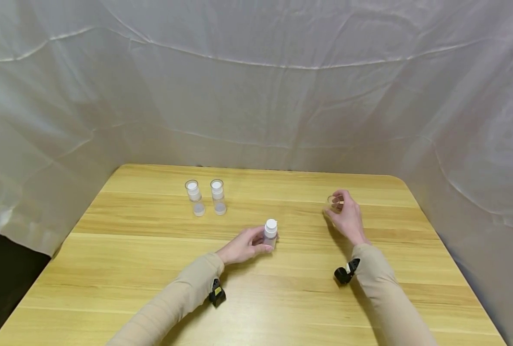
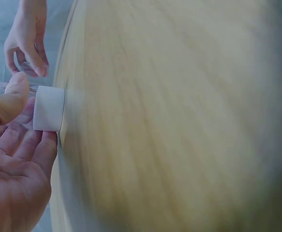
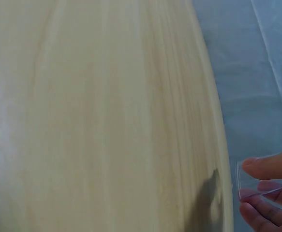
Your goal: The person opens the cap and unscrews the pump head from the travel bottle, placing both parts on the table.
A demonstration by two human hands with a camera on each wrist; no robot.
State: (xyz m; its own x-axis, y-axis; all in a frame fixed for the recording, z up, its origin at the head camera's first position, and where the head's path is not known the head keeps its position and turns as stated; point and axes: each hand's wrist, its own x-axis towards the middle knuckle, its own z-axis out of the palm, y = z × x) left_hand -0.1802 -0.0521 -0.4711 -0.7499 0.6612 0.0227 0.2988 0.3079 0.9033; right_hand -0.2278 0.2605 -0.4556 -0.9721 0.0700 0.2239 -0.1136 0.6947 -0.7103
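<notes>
Near the middle of the table, my left hand [image 1: 250, 242] grips a small bottle [image 1: 271, 233] with a white cap, its thumb and fingers round the body. The bottle stands upright in the head view. In the left wrist view a white end [image 2: 49, 108] of it shows beside the fingertips, close to the tabletop. Farther right, my right hand [image 1: 347, 216] pinches a clear see-through cup [image 1: 333, 199] between thumb and fingers. The right wrist view shows the clear wall [image 3: 249, 181] of this cup under the thumb, partly hidden by the fingers.
Two more white-capped containers, a left one [image 1: 194, 197] and a right one [image 1: 218, 197], stand side by side at the back left, each with a clear round rim about its cap. The wooden table [image 1: 152, 298] ends at a pale hanging cloth [image 1: 256, 105] behind.
</notes>
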